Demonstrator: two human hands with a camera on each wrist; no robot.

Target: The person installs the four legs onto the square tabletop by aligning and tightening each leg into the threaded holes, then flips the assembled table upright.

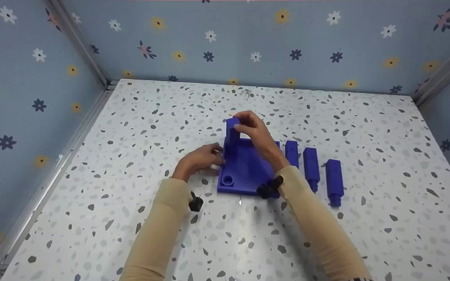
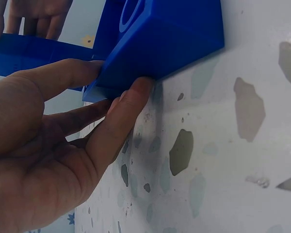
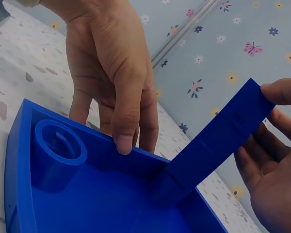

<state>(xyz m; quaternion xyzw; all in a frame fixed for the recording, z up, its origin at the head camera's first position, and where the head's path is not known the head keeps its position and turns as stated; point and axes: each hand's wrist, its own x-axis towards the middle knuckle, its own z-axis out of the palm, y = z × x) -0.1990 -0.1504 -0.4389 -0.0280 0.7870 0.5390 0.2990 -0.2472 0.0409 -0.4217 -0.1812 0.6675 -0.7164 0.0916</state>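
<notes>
The blue tray (image 1: 252, 168) lies well inside the edges of the speckled white table (image 1: 108, 234), while three loose posts (image 1: 333, 177) lie to its right. The left hand (image 1: 201, 158) pinches the tray's left wall. The right hand (image 1: 259, 134) is clamped, thumb against fingers, on the square post (image 1: 232, 136) at the far left corner (how deep it sits, I cannot tell). Flowered walls (image 1: 240, 43) stand behind and at both sides.

Flower-patterned blue walls (image 1: 233, 45) spanned the frame's top; metal posts (image 1: 79, 43) stood upper left and right; speckled white tabletop (image 1: 162, 117) lay below.
</notes>
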